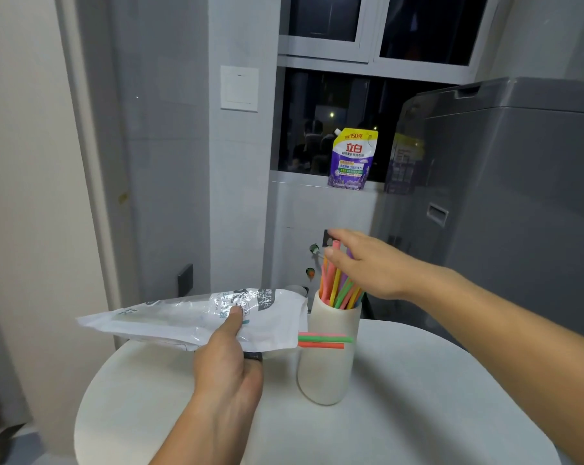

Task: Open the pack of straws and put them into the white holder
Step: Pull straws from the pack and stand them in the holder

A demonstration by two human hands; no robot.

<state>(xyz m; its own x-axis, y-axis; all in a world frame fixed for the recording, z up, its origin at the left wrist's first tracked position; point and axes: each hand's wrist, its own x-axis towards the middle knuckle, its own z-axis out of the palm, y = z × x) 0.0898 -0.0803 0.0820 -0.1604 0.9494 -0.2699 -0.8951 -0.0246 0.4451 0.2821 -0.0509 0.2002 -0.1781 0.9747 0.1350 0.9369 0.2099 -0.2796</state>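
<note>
My left hand (228, 357) grips a clear and white plastic straw pack (190, 320), held level above the round white table (418, 397). A few straws (324, 341), green, pink and red, stick out of the pack's right end in front of the white holder (329, 357). The holder stands upright on the table with several coloured straws (339, 290) in it. My right hand (364, 263) reaches over their tops, its fingers relaxed and touching the upper ends of the bunch.
A grey washing machine (505, 213) stands to the right, close behind the table. A purple detergent pouch (351, 159) sits on the window sill at the back. A white tiled wall and a light switch (239, 88) are at the left.
</note>
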